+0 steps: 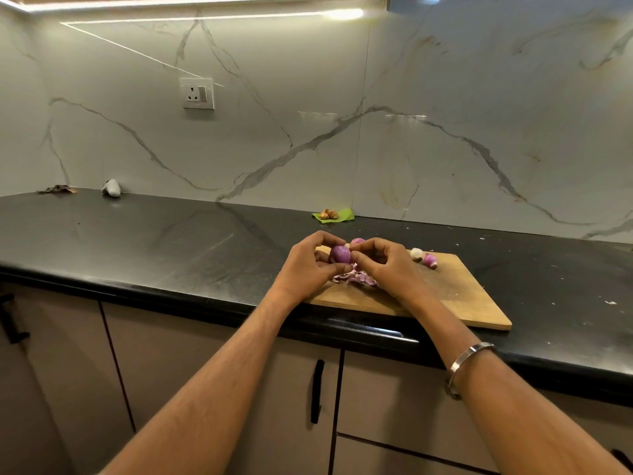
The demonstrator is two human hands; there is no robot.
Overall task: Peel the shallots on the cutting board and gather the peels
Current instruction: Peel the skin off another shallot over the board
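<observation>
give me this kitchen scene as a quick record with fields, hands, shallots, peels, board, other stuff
left hand: left hand holds the shallot in grip above the board
right hand: right hand pinches the same shallot's right side
peels: peel pile on the board under the hands
board: wooden cutting board on black counter
other shallots: one behind the hands, one at board's far edge
wall: socket

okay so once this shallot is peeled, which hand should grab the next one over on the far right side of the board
Right, probably. The right hand sits nearer the unpeeled shallot on the cutting board, while the left hand grips the held shallot.
</observation>
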